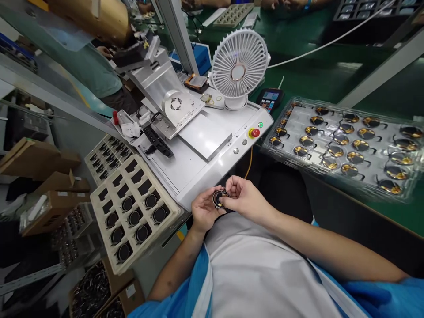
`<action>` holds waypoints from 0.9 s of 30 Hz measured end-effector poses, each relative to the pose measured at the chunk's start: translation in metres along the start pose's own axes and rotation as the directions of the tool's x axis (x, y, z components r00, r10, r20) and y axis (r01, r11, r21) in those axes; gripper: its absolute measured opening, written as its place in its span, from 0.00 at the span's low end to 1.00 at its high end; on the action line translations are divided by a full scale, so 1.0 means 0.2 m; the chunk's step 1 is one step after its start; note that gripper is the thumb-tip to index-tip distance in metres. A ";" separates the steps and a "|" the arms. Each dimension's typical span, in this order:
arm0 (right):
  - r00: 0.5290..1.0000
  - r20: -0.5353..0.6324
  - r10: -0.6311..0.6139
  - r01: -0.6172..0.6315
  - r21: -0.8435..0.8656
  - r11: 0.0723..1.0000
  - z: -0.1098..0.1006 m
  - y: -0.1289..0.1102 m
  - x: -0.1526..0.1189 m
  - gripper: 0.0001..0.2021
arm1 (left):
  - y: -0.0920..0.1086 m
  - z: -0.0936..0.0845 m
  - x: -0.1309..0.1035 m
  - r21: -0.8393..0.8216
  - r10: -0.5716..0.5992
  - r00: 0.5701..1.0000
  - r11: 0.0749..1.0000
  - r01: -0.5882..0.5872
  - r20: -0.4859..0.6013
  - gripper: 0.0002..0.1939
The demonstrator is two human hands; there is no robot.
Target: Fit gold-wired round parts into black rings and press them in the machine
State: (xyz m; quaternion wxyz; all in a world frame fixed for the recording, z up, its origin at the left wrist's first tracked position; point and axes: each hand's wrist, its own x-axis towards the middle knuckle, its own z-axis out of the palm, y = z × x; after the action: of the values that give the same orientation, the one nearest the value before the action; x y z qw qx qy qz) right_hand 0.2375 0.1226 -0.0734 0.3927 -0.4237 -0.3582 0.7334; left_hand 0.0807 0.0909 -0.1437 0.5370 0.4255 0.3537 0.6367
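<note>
On this side of the fan, my half-curled left hand and pinching right hand hold the round part between their fingers.

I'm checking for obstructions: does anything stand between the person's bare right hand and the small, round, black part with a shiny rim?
Nothing visible does: the bare right hand touches the small round black shiny-rimmed part directly, with the bare left hand holding its other side.
</note>
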 end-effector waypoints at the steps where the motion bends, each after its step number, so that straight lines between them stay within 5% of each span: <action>1: 1.000 -0.003 -0.016 0.016 -0.023 1.000 0.00 0.00 0.00 0.15 | 0.00 0.00 0.00 0.002 -0.002 1.000 1.000 0.002 -0.008 0.29; 22: 0.999 0.017 -0.031 0.031 -0.026 0.999 0.02 0.03 -0.01 0.15 | -0.06 -0.05 -0.02 0.174 0.040 0.995 0.984 -0.023 -0.096 0.33; 27: 0.996 0.049 0.072 -0.075 0.053 0.996 -0.01 0.03 0.03 0.21 | -0.07 -0.06 -0.04 0.147 0.051 0.995 0.988 -0.037 -0.090 0.31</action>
State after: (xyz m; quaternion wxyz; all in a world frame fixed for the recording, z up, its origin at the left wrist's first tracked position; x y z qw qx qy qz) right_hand 0.2356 0.1247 -0.0819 0.3682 -0.4084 -0.3313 0.7667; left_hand 0.0756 0.0862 -0.1622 0.4734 0.4409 0.4142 0.6402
